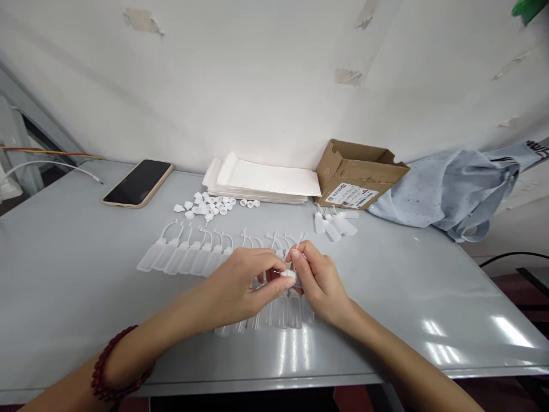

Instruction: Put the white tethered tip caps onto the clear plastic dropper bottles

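My left hand and my right hand meet over the middle of the grey table. Both pinch one small translucent plastic bottle with a white cap, held just above a row of like bottles lying side by side. More of that row shows under my hands. A heap of small white caps lies behind the row. A few more bottles lie to the right near a cardboard box.
A phone lies face up at the back left. A stack of white bags and an open cardboard box stand against the wall. Blue cloth is heaped at the right. Cables run at the far left.
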`<state>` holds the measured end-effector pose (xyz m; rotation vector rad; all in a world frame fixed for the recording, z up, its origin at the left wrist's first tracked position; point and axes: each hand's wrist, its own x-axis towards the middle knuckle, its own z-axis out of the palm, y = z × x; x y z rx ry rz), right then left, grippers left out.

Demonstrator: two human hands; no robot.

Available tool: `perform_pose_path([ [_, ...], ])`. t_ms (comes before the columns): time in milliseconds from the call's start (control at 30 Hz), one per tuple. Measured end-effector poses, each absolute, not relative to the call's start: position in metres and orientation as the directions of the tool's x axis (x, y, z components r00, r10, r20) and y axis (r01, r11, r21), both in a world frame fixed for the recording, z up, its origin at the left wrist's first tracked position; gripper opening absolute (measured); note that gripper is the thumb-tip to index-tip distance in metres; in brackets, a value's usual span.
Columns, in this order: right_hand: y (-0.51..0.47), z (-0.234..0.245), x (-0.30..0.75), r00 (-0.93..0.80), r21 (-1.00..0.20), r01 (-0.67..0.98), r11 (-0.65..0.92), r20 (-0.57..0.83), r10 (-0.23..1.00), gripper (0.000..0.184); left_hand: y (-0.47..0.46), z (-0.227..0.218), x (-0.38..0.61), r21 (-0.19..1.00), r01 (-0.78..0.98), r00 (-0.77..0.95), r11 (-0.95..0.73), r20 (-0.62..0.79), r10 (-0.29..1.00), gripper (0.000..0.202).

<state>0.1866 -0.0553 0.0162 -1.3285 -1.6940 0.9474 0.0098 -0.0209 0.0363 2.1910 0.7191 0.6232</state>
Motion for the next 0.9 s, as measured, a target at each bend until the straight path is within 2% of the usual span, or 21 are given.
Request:
perform_pose_path([
  [133,-0.055,0.015,0.187,-0.191,-0.809,0.505,0.301,0.235,0.953,0.016,-0.021,0.038,0.010,0.775,0.348,0.720,-0.527,0.138,0.680,0.009],
  [267,-0.055,0.012,0.186,-0.220,-0.722,0.564,0.400,0.336,0.916,0.014,-0.020,0.038,0.011,0.771,0.361,0.721,-0.524,0.126,0.682,0.013],
  [467,-0.056,0.009,0.188,-0.224,-0.692,0.601,0.399,0.334,0.916,0.015,-0.020,0.039,0.010,0.805,0.381,0.735,-0.454,0.034,0.677,0.026],
  [533,-0.056,0.011,0.188,-0.229,-0.693,0.606,0.390,0.318,0.920,0.015,-0.021,0.039,0.010,0.794,0.371,0.737,-0.481,0.063,0.673,0.027],
  [700,-0.056,0.015,0.188,-0.233,-0.690,0.606,0.395,0.320,0.918,0.015,-0.023,0.035,0.012,0.685,0.315,0.750,-0.656,0.244,0.615,0.031],
  [900,-0.054,0.017,0.187,-0.211,-0.777,0.555,0.297,0.214,0.954,0.019,-0.021,0.026,0.013,0.586,0.275,0.761,-0.763,0.352,0.545,0.026],
])
